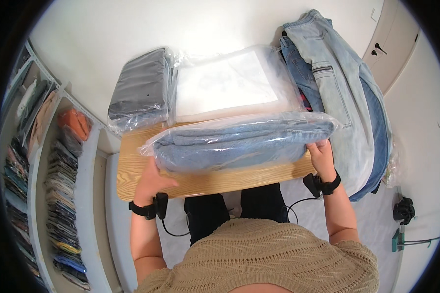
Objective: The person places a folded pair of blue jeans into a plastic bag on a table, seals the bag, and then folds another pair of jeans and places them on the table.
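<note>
A folded pair of light blue jeans (239, 141) in a clear plastic bag is stretched crosswise over the near part of the wooden table (200, 185). Its lower edge is a little blurred. At the left end, my left hand (153, 179) holds the bag, its fingers hidden by the plastic and the thumb sticking out toward the middle. My right hand (321, 155) grips the right end, with the thumb and some fingertips showing at the lower corner. Both wrists wear black straps with small dark boxes.
Behind lie a stack of bagged dark grey garments (139, 85) and a pile of clear bags with a white panel (225, 88). Several unbagged jeans (347, 97) hang over the table's right end. Shelves (100, 195) of folded clothes stand left; a door (388, 46) is far right.
</note>
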Tool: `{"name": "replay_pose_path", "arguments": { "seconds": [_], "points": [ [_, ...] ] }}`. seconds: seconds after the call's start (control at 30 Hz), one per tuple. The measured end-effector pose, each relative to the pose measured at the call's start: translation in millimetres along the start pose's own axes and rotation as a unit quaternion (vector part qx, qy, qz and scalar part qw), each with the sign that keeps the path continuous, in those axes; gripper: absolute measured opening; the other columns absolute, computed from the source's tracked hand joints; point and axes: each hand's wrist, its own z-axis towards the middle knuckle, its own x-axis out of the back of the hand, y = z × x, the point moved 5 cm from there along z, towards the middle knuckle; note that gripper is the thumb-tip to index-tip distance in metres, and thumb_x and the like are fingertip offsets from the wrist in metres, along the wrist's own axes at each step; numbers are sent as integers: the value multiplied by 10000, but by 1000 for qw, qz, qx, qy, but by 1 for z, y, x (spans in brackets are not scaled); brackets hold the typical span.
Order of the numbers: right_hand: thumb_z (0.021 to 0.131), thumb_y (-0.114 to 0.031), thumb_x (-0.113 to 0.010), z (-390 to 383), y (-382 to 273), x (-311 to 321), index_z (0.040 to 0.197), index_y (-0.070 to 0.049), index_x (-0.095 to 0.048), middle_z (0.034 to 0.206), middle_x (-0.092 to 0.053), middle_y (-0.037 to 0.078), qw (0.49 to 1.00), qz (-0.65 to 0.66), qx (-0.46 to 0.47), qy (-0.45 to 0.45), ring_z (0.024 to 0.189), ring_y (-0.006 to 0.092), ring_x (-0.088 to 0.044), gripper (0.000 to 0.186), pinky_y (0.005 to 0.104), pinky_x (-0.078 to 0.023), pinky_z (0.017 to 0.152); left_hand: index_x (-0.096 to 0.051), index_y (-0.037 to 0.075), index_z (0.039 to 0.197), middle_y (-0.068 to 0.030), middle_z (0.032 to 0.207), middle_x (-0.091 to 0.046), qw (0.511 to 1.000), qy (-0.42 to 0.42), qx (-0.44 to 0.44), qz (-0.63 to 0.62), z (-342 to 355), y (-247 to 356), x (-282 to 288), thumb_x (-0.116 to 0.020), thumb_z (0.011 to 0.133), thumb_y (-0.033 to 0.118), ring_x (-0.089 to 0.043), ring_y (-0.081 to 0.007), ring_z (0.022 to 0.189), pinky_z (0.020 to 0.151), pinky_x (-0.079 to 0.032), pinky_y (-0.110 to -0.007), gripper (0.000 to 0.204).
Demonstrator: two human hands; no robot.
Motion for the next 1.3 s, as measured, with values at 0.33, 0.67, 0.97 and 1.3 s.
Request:
{"name": "replay_pose_path", "arguments": {
  "seconds": [0.33,0.67,0.97,1.3],
  "points": [
    [724,-91,-750,-17,26,-17,1179,10,-513,1131,-592,114,987,-128,44,-89,994,190,-555,523,318,-440,876,-570,-11,1089,-92,1012,-631,984,-1,122,132,-23,-94,-10,-619,809,47,-568,-205,968,854,-436,-328,290],
    [853,-193,-635,-13,-21,-28,1047,47,-596,896,-641,73,995,14,-96,-9,828,118,-570,311,276,-460,750,-536,-61,1116,-64,989,-601,985,122,114,46,-11,-18,-12,-562,903,168,-540,-146,898,820,-429,-289,314],
    [848,-332,-631,-9,35,-28,1077,88,-556,866,-617,88,950,-108,-272,-106,749,134,-559,483,272,-462,666,-569,-52,1011,-63,843,-606,955,73,278,68,-36,-91,-20,-586,892,293,-533,-138,760,695,-430,-286,365],
    [724,-91,-734,-64,20,-19,1314,52,-383,1101,-545,83,939,139,-292,-120,959,149,-514,701,268,-420,832,-563,15,1125,-7,903,-595,883,50,410,-223,-61,-115,7,-545,916,347,-546,-104,789,690,-441,-237,393]
  ]
}}
